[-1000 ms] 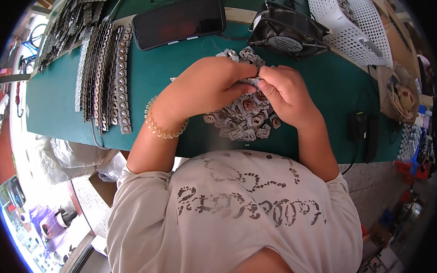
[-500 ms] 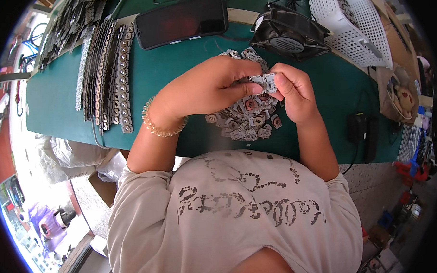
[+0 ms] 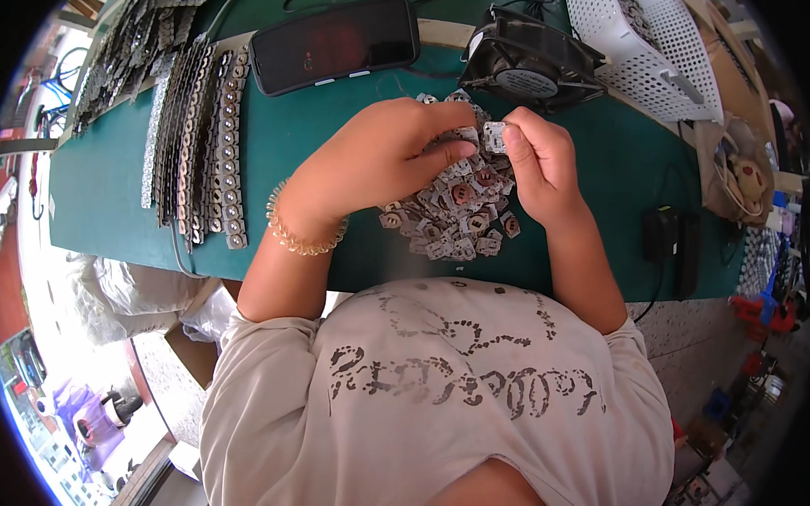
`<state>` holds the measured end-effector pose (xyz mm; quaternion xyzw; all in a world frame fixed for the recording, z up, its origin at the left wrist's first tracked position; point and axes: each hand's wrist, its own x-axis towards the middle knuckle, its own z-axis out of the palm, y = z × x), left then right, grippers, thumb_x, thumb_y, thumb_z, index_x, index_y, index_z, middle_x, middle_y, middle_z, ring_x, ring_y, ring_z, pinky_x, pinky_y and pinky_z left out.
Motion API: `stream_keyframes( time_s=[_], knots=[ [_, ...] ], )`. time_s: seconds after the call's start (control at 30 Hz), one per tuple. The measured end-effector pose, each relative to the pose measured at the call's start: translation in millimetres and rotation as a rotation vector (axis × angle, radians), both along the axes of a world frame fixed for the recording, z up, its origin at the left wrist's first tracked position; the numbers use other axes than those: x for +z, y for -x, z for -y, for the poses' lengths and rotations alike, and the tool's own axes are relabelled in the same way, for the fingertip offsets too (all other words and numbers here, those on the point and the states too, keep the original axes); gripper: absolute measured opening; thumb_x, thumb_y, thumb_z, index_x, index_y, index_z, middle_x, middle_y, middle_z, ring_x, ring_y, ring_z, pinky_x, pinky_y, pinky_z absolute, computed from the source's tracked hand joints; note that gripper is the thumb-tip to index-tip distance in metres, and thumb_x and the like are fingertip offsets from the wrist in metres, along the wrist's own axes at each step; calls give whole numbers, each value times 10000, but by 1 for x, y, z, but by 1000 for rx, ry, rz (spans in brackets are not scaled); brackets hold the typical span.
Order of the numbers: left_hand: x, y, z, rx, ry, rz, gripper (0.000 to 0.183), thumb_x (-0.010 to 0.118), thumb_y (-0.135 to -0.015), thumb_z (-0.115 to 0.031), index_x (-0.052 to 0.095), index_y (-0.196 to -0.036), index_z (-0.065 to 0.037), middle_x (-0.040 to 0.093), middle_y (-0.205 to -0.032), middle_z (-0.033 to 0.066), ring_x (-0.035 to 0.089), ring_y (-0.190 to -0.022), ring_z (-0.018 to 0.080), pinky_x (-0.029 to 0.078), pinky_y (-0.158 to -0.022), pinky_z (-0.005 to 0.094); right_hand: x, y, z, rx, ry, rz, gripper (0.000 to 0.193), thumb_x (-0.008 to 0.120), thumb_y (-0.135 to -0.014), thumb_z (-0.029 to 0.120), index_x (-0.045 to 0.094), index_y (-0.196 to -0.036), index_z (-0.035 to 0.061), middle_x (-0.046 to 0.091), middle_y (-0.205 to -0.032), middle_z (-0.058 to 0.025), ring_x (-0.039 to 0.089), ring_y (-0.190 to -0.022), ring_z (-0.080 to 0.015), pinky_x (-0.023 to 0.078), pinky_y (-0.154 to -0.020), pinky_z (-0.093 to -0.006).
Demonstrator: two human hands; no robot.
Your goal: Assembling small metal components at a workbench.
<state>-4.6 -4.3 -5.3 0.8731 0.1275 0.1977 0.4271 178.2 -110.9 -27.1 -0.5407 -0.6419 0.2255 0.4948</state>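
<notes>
A loose heap of small grey square pieces [image 3: 448, 220], some with round reddish or pale centres, lies on the green table below my hands. My right hand [image 3: 545, 163] pinches one small grey square piece [image 3: 495, 138] between thumb and fingers, just above the heap's right side. Across from it, my left hand [image 3: 393, 155] has thumb and forefinger closed on another small grey square piece [image 3: 464, 135], partly hidden by the fingers. A short gap separates the two pieces. A clear coiled band [image 3: 288, 228] circles my left wrist.
Long strips of joined pieces [image 3: 230, 161] lie at the left on the green table [image 3: 329, 122]. Behind my hands are a black phone [image 3: 335, 46] and a black square fan [image 3: 532, 61]. A white perforated basket [image 3: 675, 74] stands at the back right. Black adapters [image 3: 672, 244] lie at the right.
My hands have moved slightly apart. The grey pieces that were together between them are now separate, one in each hand.
</notes>
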Motion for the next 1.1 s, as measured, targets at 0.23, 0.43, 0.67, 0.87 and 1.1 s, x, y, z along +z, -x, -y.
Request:
stream_keyframes(
  time_s=[0.23,0.43,0.67,0.87,1.1],
  knots=[
    [-1,-8,8,203,-239,-45,136,596,-858,-98,606,-968,-20,590,-747,178,554,-686,379,432,-596,410,-12,7,-7,-135,224,-411,295,479,-994,199,493,-761,17,399,-634,30,361,-597,-54,330,-538,-238],
    [-1,-11,12,240,-247,-103,123,594,-839,-84,610,-944,-22,596,-750,181,562,-693,386,438,-596,421,-16,5,-8,-62,302,-545,296,489,-993,223,499,-767,32,399,-648,55,364,-615,-40,336,-552,-232],
    [-6,-15,16,289,-239,-142,109,587,-843,-96,606,-928,-31,599,-747,181,571,-707,388,444,-603,429,-12,10,-8,-158,390,-695,267,531,-974,246,563,-840,17,448,-682,56,403,-625,-42,355,-562,-215],
    [-7,-16,16,308,-260,-147,107,581,-847,-102,605,-926,-34,609,-752,177,582,-723,383,452,-614,432,-16,4,-8,-112,437,-738,253,531,-972,253,584,-860,32,456,-686,54,409,-623,-45,350,-548,-215],
    [-7,-15,16,309,-272,-150,115,583,-848,-109,607,-930,-32,614,-760,180,584,-730,386,455,-616,434,-10,12,-9,-205,435,-741,253,536,-970,257,597,-884,27,434,-680,68,388,-608,-35,334,-535,-204]
  ],
)
